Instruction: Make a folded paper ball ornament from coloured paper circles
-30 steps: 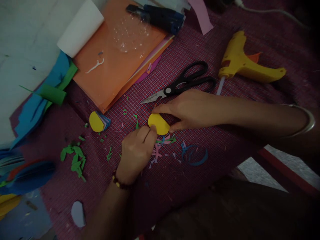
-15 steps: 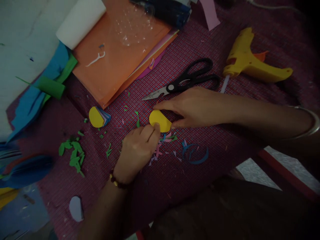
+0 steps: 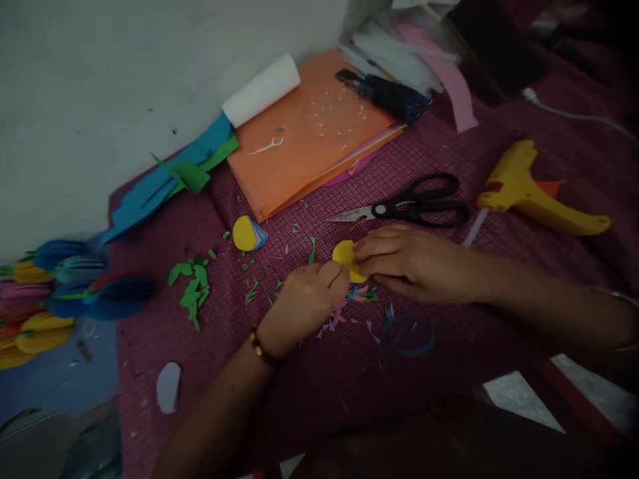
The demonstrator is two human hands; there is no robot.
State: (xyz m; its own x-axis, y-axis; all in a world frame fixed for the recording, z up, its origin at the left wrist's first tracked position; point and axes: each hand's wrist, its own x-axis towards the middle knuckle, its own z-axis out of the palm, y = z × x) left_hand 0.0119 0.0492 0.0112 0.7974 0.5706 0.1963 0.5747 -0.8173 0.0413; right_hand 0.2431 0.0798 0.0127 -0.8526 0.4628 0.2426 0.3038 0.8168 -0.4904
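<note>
Yellow paper folded into a small rounded piece (image 3: 344,254) sits between our two hands on the maroon checked cloth (image 3: 319,372) that covers the surface. Our right hand (image 3: 409,265) lies over its right side with the fingers closed down on it, seemingly to pin it flat, while our left hand (image 3: 304,303), with a beaded bracelet at the wrist, is curled nearly shut and pinches the piece's lower left edge with the fingertips, as if pressing the fold. Just beyond the right hand lie the black-handled scissors (image 3: 404,206), blades closed and pointing left, near enough to pick up, and further right rests the yellow glue gun (image 3: 539,196) on its side, nozzle toward us. A stack of folded circles with a yellow one on top (image 3: 247,233) waits to the left, apart from the hands, next to the orange paper sheets (image 3: 304,150). Green paper scraps (image 3: 192,286) and pink and blue trimmings scatter over the cloth around the hands.
</note>
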